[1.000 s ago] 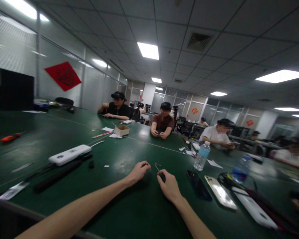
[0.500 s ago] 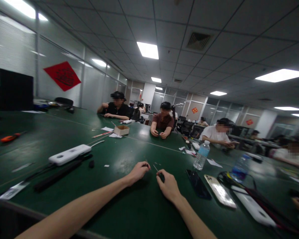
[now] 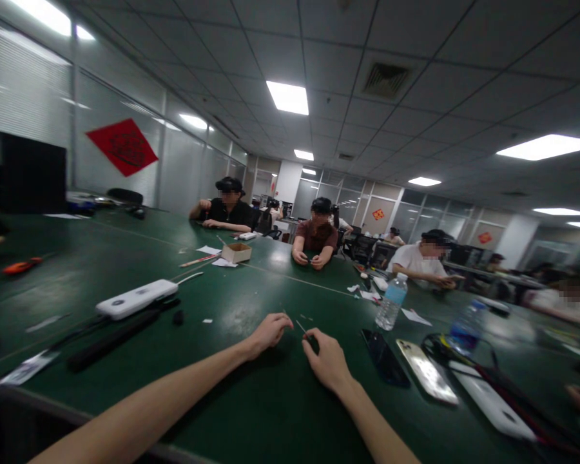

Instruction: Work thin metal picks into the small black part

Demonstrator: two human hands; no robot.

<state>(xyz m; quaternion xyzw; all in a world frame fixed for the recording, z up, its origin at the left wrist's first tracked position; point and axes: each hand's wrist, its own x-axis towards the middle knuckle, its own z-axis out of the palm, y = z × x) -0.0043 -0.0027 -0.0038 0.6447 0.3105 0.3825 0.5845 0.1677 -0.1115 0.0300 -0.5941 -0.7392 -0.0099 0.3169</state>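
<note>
Green, smooth-topped table [image 3: 270, 412], across the lower frame, bearing the following, left to right.

Orange-handled slim tool [image 3: 22, 265]: left edge of the frame, lying flat.

Long black rod-shaped object [image 3: 113, 341]: lower left, lying aslant.

White, oblong, rounded casing [image 3: 138, 299]: left of centre, just beyond the black object, pale cord at its far end.

Small black lump [image 3: 178, 317]: near the casing's right end.

Small white scrap [image 3: 207, 321]: flat, further right.

Open tan cardboard box [image 3: 236, 252]: mid-frame, farther back, white papers beside it.

Left hand [image 3: 270, 332]: lower centre, low over the table, fingers curled; cannot tell whether anything is gripped.

Thin, pale, straight rod [image 3: 301, 327]: lower centre, between the hands, tilted, its near end at the right fingertips.

Right hand [image 3: 326, 357]: right of centre, thumb and fingers pinching the rod.

Black, flat, glossy phone [image 3: 384, 357]: lower right, near the right hand.

Clear plastic bottle, blue label [image 3: 392, 303]: upright, beyond the phone.

Pale, shiny-backed phone [image 3: 428, 372]: lower right, beside the black one.
</note>
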